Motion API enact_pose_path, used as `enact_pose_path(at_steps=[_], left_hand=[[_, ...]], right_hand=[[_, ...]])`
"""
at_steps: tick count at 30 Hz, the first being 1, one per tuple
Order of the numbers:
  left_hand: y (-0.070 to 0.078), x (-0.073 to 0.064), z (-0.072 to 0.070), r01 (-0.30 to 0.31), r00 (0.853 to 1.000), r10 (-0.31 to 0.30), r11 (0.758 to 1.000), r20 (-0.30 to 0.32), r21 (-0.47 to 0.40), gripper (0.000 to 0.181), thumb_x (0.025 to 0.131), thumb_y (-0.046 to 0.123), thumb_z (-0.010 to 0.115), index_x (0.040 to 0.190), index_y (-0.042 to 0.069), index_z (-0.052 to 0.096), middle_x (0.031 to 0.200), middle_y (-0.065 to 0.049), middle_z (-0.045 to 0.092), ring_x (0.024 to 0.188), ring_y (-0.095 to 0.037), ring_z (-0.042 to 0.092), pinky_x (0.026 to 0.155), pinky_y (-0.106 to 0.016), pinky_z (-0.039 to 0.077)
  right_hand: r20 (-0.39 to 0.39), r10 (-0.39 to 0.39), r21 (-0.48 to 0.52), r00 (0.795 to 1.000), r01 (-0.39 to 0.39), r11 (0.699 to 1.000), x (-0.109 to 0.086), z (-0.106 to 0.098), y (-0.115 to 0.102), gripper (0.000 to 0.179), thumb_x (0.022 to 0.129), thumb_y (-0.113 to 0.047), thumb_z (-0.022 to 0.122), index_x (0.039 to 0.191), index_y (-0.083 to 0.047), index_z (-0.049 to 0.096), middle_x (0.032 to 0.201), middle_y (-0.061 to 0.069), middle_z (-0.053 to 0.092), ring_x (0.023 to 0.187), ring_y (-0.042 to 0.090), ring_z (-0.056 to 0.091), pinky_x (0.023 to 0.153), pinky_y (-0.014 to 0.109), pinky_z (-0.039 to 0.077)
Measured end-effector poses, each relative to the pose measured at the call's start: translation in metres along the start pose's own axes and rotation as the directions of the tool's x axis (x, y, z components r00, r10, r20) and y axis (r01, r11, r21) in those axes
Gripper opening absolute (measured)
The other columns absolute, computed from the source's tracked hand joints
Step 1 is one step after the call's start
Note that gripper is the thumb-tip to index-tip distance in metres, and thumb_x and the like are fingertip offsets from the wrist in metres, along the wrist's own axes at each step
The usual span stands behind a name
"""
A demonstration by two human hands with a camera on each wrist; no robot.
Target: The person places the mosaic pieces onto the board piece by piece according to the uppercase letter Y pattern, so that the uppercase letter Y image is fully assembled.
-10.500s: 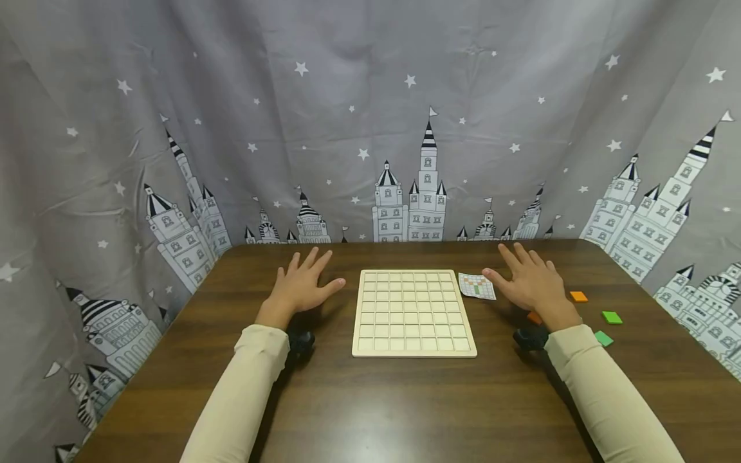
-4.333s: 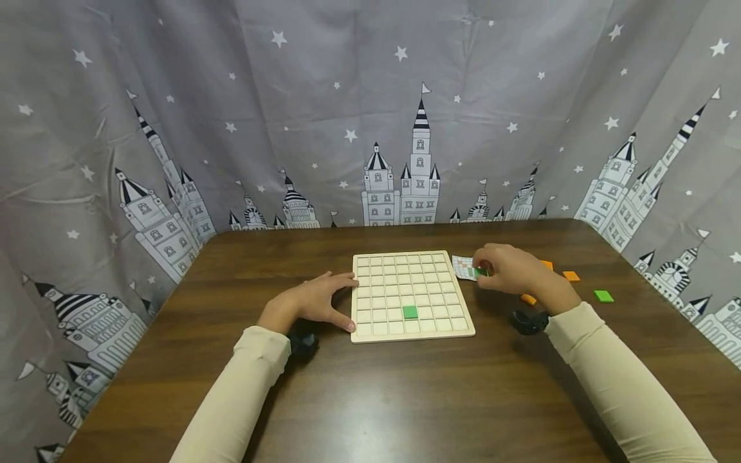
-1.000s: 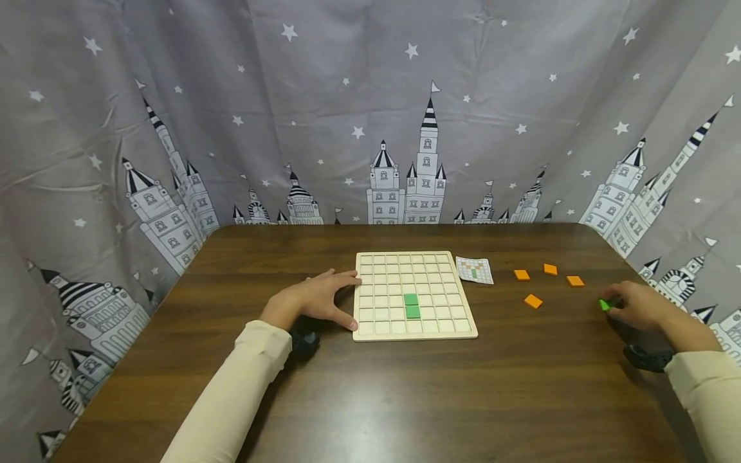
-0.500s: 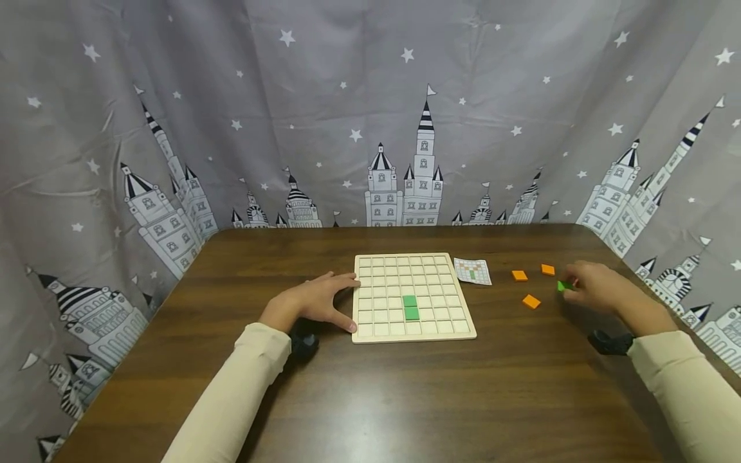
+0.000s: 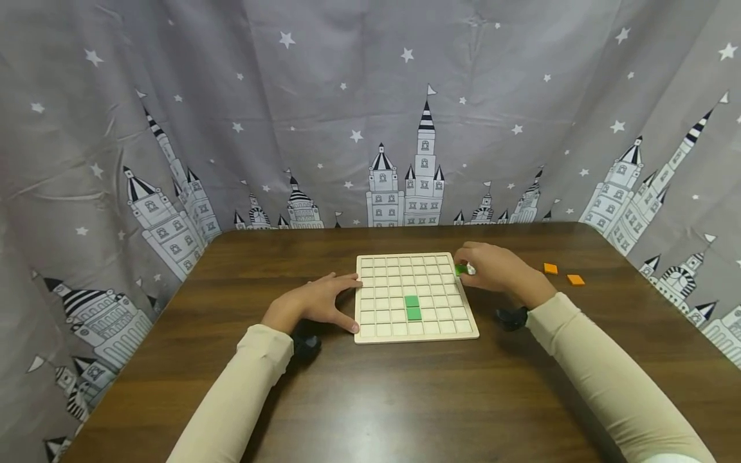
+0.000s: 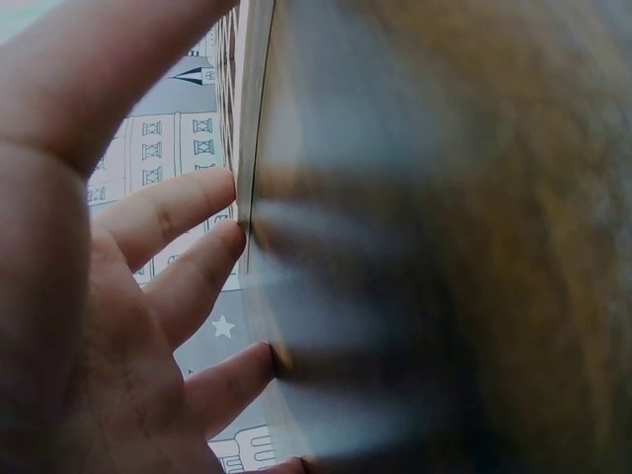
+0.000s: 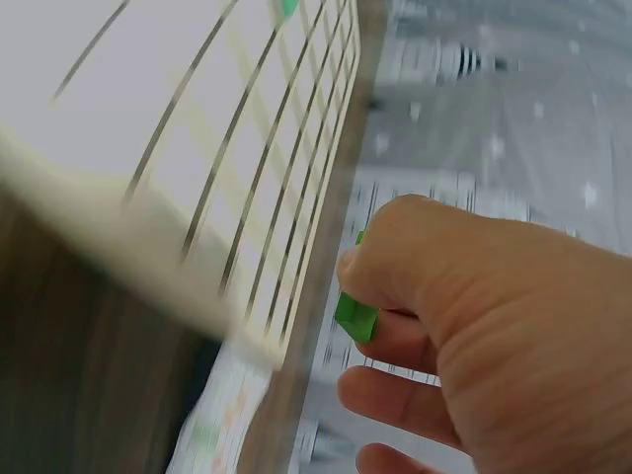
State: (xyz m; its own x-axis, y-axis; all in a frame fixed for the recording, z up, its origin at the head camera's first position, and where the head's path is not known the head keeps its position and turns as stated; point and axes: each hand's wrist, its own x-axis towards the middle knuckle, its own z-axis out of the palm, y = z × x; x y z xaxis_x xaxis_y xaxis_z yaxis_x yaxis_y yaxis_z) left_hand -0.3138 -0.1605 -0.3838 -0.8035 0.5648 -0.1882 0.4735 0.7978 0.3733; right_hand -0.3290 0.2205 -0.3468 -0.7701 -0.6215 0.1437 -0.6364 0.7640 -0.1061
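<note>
A: Where is the green tile?

B: In the fingers of the right hand. The right wrist view shows it from close by: the thumb lies across one face and the index finger backs the other, with green showing on either side of the thumb.

A: And the rest of that hand?

B: Two more fingers show there, bent and apart from the tile.

A: How does the tile sit relative to the board?

B: It's held at the right edge of the wooden grid board, near the far corner. Whether it overhangs the rim I can't tell. Two matching tiles are set in the middle column, one directly behind the other, in the second and third rows from the near side.

A: What is the left hand doing?

B: It steadies the left edge, holding nothing: thumb and fingers spread, the thumb by the near corner, fingertips against the side.

A: Anything around that?

B: A small white card with blurred green and orange marks, beside the board. Two orange tiles lie farther right on the dark wooden counter. Behind hangs a grey curtain with stars and castles.
</note>
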Motion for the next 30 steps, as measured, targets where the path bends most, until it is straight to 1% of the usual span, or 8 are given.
enact_pose_path(at_steps=[2,6,12,15,19,21,24,30], left_hand=[[0.000,0.000,0.000,-0.001,1.000,0.001,1.000,-0.002,-0.002,0.102,0.074,0.060,0.083,0.156,0.016,0.042,0.165,-0.005,0.027,0.149,-0.048,0.013,0.108,-0.077,0.016],[0.000,-0.001,0.000,-0.002,1.000,0.002,1.000,-0.006,-0.004,0.102,0.074,0.060,0.083,0.156,0.015,0.042,0.165,-0.006,0.027,0.149,-0.048,0.013,0.107,-0.077,0.015],[0.001,-0.001,-0.001,-0.007,1.000,0.007,1.000,-0.004,-0.007,0.102,0.075,0.059,0.084,0.156,0.015,0.041,0.165,-0.006,0.026,0.148,-0.050,0.013,0.107,-0.077,0.016],[0.001,-0.001,-0.001,-0.007,1.000,0.007,1.000,-0.004,-0.008,0.101,0.075,0.058,0.084,0.155,0.015,0.042,0.165,-0.006,0.026,0.148,-0.050,0.013,0.108,-0.077,0.015],[0.000,-0.001,0.000,-0.009,1.000,0.009,1.000,-0.008,-0.008,0.101,0.075,0.058,0.084,0.155,0.015,0.042,0.165,-0.006,0.027,0.148,-0.050,0.013,0.108,-0.077,0.015],[0.000,0.000,0.000,-0.011,1.000,0.011,1.000,-0.008,-0.006,0.101,0.075,0.059,0.084,0.155,0.014,0.042,0.165,-0.006,0.027,0.148,-0.050,0.013,0.108,-0.077,0.016],[0.000,0.000,0.000,-0.006,1.000,0.006,1.000,-0.007,-0.006,0.102,0.075,0.059,0.084,0.156,0.015,0.041,0.165,-0.006,0.026,0.148,-0.050,0.013,0.108,-0.076,0.016],[0.000,-0.001,0.000,-0.002,1.000,0.002,1.000,-0.008,-0.006,0.102,0.074,0.059,0.084,0.156,0.015,0.041,0.165,-0.006,0.026,0.149,-0.049,0.013,0.107,-0.077,0.015]], right_hand=[[0.008,-0.032,0.008,0.999,0.032,0.999,0.013,0.002,-0.012,0.017,0.088,-0.012,0.075,0.104,-0.009,0.070,0.099,0.004,0.062,0.083,0.019,0.059,0.072,0.041,0.053],[0.042,-0.067,0.024,0.997,0.066,0.998,0.034,0.008,-0.035,0.018,0.090,-0.016,0.074,0.107,-0.010,0.071,0.103,0.003,0.063,0.088,0.019,0.061,0.074,0.041,0.054],[0.101,-0.121,0.047,0.987,0.117,0.992,0.050,0.024,-0.053,0.014,0.091,-0.016,0.072,0.104,-0.010,0.070,0.104,0.003,0.064,0.088,0.016,0.061,0.075,0.037,0.054],[0.118,-0.144,0.067,0.983,0.136,0.988,0.055,0.032,-0.056,0.010,0.092,-0.014,0.071,0.101,-0.009,0.069,0.101,0.003,0.065,0.087,0.015,0.060,0.076,0.035,0.053],[0.141,-0.142,0.089,0.980,0.130,0.987,0.059,0.038,-0.060,0.009,0.093,-0.014,0.069,0.101,-0.010,0.069,0.099,0.002,0.064,0.087,0.015,0.059,0.077,0.035,0.052],[0.152,-0.137,0.104,0.979,0.122,0.987,0.060,0.039,-0.060,0.010,0.093,-0.014,0.068,0.102,-0.010,0.069,0.100,0.002,0.064,0.088,0.015,0.059,0.078,0.035,0.052],[0.151,-0.149,0.133,0.977,0.130,0.983,0.061,0.039,-0.061,0.011,0.093,-0.012,0.068,0.104,-0.009,0.070,0.103,0.004,0.065,0.091,0.017,0.060,0.082,0.037,0.052],[0.152,-0.166,0.176,0.974,0.139,0.975,0.062,0.038,-0.059,0.012,0.093,-0.010,0.068,0.104,-0.005,0.071,0.102,0.007,0.066,0.092,0.019,0.062,0.084,0.037,0.052]])
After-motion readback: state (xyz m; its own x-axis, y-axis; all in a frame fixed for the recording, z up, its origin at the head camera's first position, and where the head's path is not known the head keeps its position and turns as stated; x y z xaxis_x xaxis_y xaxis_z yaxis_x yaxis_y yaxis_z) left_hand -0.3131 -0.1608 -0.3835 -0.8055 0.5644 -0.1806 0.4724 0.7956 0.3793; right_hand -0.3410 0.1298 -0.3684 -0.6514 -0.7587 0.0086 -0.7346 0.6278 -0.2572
